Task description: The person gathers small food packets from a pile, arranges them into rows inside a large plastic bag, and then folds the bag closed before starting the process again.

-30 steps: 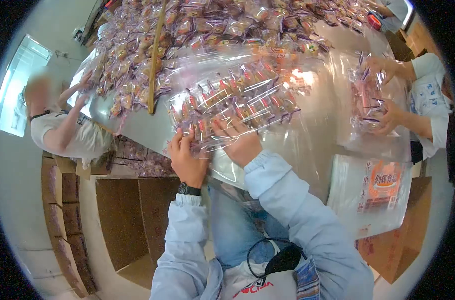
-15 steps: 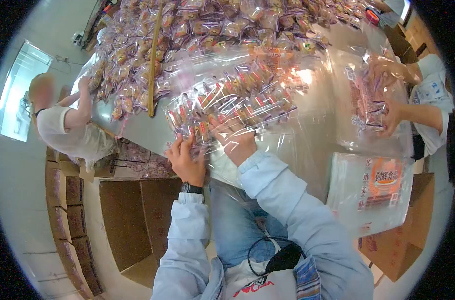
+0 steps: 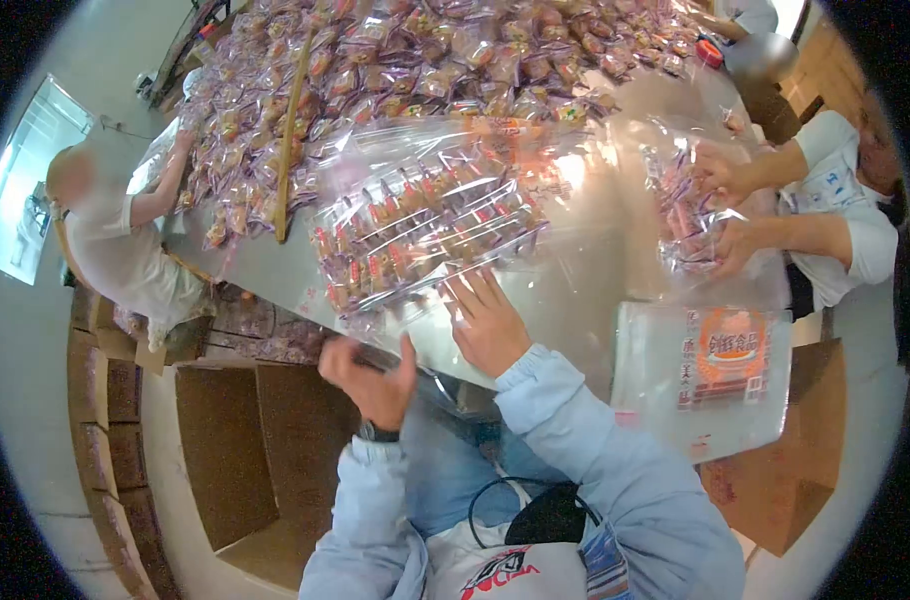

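Note:
A large clear plastic bag (image 3: 375, 178) lies on the table in front of me, filled with rows of small wrapped snack packets (image 3: 415, 232). My right hand (image 3: 489, 322) rests at the bag's near edge, fingers stretched out and holding nothing. Off the table's near edge, my left hand (image 3: 373, 382) is in the air, slightly blurred. Its thumb stands apart from the fingers and nothing is in it. On the right, a stack of flat printed bags (image 3: 655, 375) hangs partly over the table edge.
Loose packets (image 3: 445, 60) are heaped across the back, with a wooden strip (image 3: 293, 140) among them. At right, a co-worker's hands (image 3: 740, 245) hold another packet-filled bag (image 3: 675, 205). Another person (image 3: 125, 240) works at left. Open cardboard boxes (image 3: 220, 450) (image 3: 800, 450) stand below the table.
Both my hands have come off the packets toward me. My left hand has left the bag, and my right hand has drawn back to its near edge. The view has shifted slightly.

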{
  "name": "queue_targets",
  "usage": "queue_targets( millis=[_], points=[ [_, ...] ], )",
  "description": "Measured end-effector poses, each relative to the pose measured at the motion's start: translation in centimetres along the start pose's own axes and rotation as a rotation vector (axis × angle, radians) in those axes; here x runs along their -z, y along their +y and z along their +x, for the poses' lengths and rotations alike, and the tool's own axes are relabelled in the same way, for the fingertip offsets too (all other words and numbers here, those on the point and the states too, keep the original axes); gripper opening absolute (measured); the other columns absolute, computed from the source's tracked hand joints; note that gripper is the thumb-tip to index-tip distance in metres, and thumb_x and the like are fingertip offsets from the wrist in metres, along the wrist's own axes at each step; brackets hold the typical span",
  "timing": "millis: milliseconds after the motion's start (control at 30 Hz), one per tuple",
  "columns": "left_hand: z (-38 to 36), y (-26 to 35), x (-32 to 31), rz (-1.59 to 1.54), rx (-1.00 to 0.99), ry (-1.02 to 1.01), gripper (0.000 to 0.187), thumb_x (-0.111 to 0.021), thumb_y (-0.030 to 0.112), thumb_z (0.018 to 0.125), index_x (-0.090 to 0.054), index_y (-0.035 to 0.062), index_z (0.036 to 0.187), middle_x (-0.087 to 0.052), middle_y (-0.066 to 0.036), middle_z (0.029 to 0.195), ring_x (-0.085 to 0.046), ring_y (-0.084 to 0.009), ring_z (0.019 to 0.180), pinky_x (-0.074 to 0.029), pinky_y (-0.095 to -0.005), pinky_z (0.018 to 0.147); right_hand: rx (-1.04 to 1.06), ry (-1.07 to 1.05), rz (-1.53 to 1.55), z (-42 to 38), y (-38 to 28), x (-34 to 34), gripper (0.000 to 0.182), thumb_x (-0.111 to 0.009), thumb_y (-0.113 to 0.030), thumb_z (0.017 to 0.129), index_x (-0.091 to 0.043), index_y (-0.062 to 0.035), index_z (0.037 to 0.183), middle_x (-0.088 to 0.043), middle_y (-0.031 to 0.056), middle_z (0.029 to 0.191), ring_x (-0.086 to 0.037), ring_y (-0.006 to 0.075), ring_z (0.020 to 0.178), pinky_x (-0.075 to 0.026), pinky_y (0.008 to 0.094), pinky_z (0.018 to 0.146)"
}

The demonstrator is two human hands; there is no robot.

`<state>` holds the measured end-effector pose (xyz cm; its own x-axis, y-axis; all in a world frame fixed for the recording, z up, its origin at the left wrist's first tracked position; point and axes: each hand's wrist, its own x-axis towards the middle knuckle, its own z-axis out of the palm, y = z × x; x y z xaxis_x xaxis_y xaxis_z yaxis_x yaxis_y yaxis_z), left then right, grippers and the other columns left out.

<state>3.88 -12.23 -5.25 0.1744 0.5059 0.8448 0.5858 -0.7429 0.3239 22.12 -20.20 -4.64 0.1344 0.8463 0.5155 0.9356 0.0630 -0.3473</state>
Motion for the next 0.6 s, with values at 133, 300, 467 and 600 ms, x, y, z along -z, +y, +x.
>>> queue_targets(
  millis=[133,300,467,600],
  points=[
    [-3.7,2.4,2.0,-0.347,-0.233,-0.653,0.046,-0.079,0.01,0.079,-0.063,-0.0001,0.121,-0.062,-0.022,0.124,-0.057,-0.0383,0.121,-0.045,-0.0483,0.103,0.012,0.089,0.153,-3.4,0.6,1.4,0.042,-0.068,-0.003,0.081,-0.067,-0.0021,0.123,-0.07,0.0138,0.116,-0.065,0.0346,0.116,-0.055,0.0488,0.099],
    [-0.1,6.6,-3.3,-0.109,-0.205,-0.651,0.048,-0.066,0.011,0.089,-0.059,0.0034,0.136,-0.062,-0.017,0.132,-0.053,-0.036,0.131,-0.04,-0.0505,0.113,-0.074,0.524,-0.067,-3.8,2.5,2.4,0.063,-0.084,-0.014,0.076,-0.058,-0.0097,0.133,-0.065,0.0134,0.129,-0.062,0.0335,0.115,-0.049,0.0486,0.1],
    [1.6,5.1,-8.9,-0.031,-0.316,-0.623,0.057,-0.066,0.021,0.092,-0.053,0.0136,0.147,-0.059,-0.017,0.14,-0.047,-0.0365,0.141,-0.026,-0.0585,0.122,-0.332,0.337,-0.476,1.6,2.9,7.5,0.051,-0.081,-0.014,0.079,-0.062,-0.014,0.127,-0.062,0.0147,0.133,-0.06,0.0337,0.117,-0.044,0.0513,0.103],
    [2.5,5.8,-10.1,0.161,-0.066,-0.707,0.052,-0.061,0.039,0.097,-0.055,0.0228,0.146,-0.054,-0.012,0.152,-0.04,-0.0338,0.148,-0.01,-0.0685,0.121,-0.241,0.116,-0.107,0.5,7.7,6.1,0.034,-0.073,-0.01,0.084,-0.071,-0.0123,0.118,-0.069,0.014,0.122,-0.062,0.0341,0.113,-0.047,0.0485,0.102]
  ],
)
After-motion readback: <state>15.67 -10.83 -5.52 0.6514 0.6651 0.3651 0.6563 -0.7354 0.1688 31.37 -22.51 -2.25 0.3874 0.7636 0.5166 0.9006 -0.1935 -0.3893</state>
